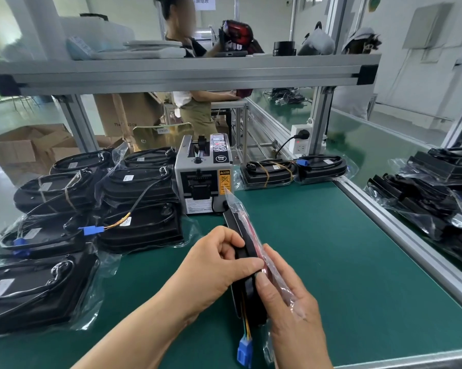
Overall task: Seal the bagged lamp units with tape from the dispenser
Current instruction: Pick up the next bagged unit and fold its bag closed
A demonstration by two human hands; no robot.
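Note:
A black and red lamp unit (241, 237) in a clear plastic bag stands on edge on the green mat, held between both hands. My left hand (213, 265) grips its black left side, thumb on top. My right hand (288, 296) holds the bag's right side, thumb pressed on the unit's edge. A blue connector (244, 351) on coloured wires hangs from the unit's near end. The grey tape dispenser (204, 177) stands just beyond the unit's far tip. I see no tape on either hand.
Several bagged black lamp units (133, 209) lie stacked on the left. Two more units (291, 170) sit right of the dispenser, and a pile (437, 193) lies past the aluminium rail (400, 230). An overhead shelf beam (181, 69) crosses above; people work behind it.

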